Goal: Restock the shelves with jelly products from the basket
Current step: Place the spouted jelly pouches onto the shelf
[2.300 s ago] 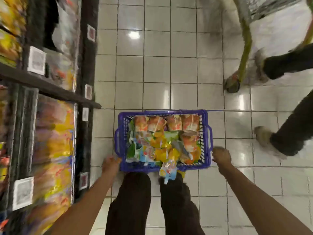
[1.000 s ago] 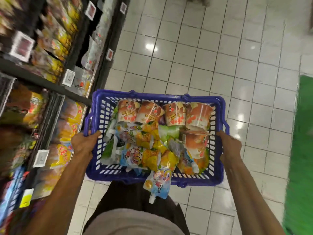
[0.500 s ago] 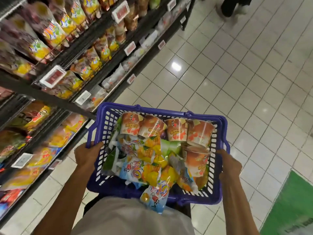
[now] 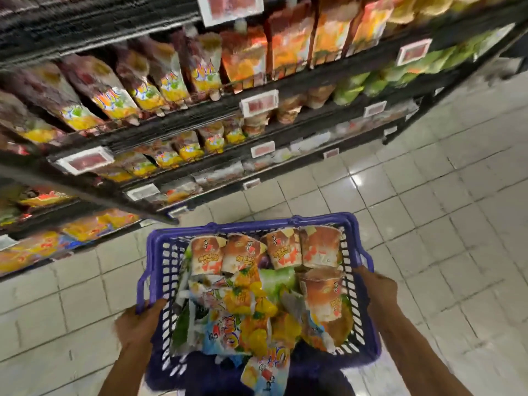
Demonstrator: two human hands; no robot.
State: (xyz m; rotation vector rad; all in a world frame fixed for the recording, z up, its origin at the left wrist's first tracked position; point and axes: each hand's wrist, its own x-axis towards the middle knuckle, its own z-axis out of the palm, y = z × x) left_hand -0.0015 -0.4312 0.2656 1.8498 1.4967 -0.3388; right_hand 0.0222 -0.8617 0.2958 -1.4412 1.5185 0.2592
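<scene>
- Left grip and right grip clamped on blue basket sides; long axis ran between them.
- Orange jelly cups lay beyond grips, bright pouches between.

Left of the basket, left hand and left forearm, bare to the frame edge; right of the basket, right hand and right forearm, equally bare. Below the basket, a dark garment, blurred, type indistinct.
</scene>
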